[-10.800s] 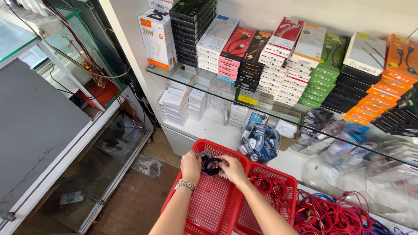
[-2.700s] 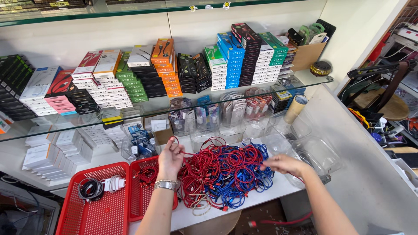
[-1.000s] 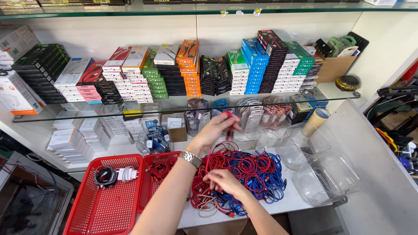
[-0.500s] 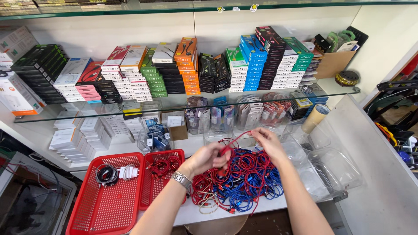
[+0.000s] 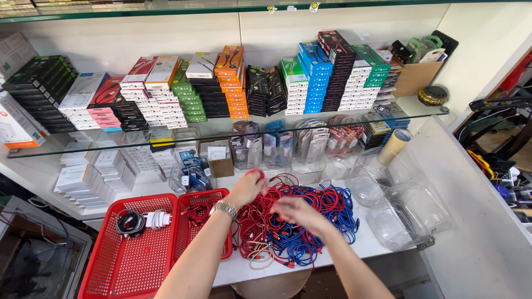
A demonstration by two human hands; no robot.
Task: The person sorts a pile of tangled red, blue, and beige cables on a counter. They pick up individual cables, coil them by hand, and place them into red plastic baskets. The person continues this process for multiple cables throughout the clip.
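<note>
Over a white desk (image 5: pixel 388 252) crowded with stock, I watch both hands work a tangled heap of red and blue cables (image 5: pixel 293 227). My left hand (image 5: pixel 246 187), a metal watch (image 5: pixel 223 208) on its wrist, is raised above the heap's left side with its fingers closed round a bit of red cable (image 5: pixel 256 174). My right hand (image 5: pixel 296 213) is blurred, palm down, hovering low over the middle of the heap; I cannot tell whether its fingers are spread or curled, or whether it has hold of anything.

The heap lies on the desk between two red baskets on the left and some clear plastic tubs (image 5: pixel 407 216) on the right. The small basket (image 5: pixel 202 202), just beside the heap, holds a few red cables. The large basket (image 5: pixel 130 260) touches it on the far side and holds a coil of black cable (image 5: pixel 129 221) next to a white charger (image 5: pixel 158 218).

Behind the heap stand clear packets (image 5: pixel 310 144) of accessories and a roll of tan tape (image 5: pixel 393 147). A glass shelf (image 5: pixel 221 130) above carries rows of stacked boxes (image 5: pixel 316 72) in black, white, pink, green, orange and blue, with an open cardboard box (image 5: pixel 415 77) at its right end.
</note>
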